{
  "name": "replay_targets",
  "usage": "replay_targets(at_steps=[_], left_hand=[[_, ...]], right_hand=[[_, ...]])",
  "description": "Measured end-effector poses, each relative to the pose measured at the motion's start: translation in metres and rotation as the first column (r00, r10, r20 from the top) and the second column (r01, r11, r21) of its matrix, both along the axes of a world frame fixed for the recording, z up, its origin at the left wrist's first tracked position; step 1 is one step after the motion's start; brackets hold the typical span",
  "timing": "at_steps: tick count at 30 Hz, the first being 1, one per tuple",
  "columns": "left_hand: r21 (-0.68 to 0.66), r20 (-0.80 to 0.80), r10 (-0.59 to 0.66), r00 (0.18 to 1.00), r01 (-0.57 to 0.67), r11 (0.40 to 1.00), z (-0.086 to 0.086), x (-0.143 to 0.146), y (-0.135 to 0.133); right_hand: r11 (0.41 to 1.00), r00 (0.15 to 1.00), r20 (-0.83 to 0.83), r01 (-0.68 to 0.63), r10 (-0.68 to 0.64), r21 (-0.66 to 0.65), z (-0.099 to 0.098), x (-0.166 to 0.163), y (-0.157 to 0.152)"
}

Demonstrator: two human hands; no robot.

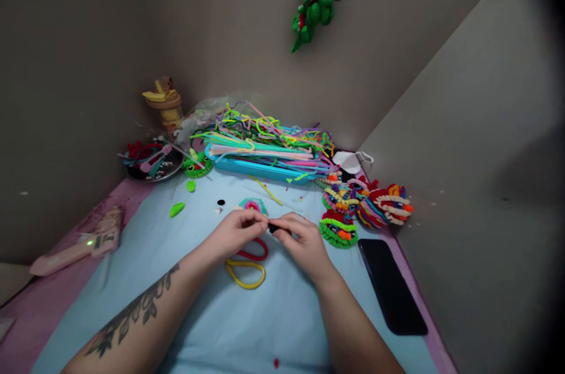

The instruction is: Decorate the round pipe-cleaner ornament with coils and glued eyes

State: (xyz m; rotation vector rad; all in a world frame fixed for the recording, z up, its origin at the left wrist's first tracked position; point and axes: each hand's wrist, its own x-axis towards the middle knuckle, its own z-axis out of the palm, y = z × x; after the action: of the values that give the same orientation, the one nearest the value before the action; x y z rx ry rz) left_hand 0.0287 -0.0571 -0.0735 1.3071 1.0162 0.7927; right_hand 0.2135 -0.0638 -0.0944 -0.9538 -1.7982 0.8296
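My left hand (238, 230) and my right hand (298, 239) meet over the light blue mat (273, 315). Both pinch a small dark piece (273, 227) between their fingertips. Under my left hand lie a red loop (255, 251) and a yellow loop (246, 274) of pipe cleaner. Just beyond my fingers sits a small round pink and teal pipe-cleaner piece (252, 204). A black dot (220, 202) and a green leaf shape (177, 209) lie to the left of it.
A blue tray (260, 169) heaped with coloured pipe cleaners stands at the back. Finished colourful pipe-cleaner heads (366, 206) cluster at the right, beside a black phone (391, 286). A pink glue gun (83, 241) lies left. A dark dish (152, 162) of tools sits back left.
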Motion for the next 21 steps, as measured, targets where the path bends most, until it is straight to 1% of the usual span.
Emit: replay_targets(at_steps=[4,7,16,21], left_hand=[[0.021,-0.021,0.061,0.998,-0.061,0.998,-0.0061,0.0024,-0.0014],[0.038,-0.020,0.093,0.995,-0.092,0.995,-0.0075,0.0040,-0.0037],[0.091,-0.057,0.094,0.994,-0.088,0.992,-0.0082,0.0035,-0.0036],[0.127,-0.067,0.100,0.993,-0.090,0.988,-0.0112,0.0044,-0.0034]], right_hand=[[0.989,0.997,0.033,0.068,-0.073,0.132,-0.0049,-0.0011,-0.0001],[0.974,0.992,0.035,0.109,-0.118,0.197,-0.0064,-0.0030,-0.0008],[0.941,0.981,0.041,0.167,-0.187,0.295,-0.0072,-0.0073,-0.0035],[0.943,0.986,0.035,0.147,-0.165,0.300,-0.0085,-0.0066,-0.0030]])
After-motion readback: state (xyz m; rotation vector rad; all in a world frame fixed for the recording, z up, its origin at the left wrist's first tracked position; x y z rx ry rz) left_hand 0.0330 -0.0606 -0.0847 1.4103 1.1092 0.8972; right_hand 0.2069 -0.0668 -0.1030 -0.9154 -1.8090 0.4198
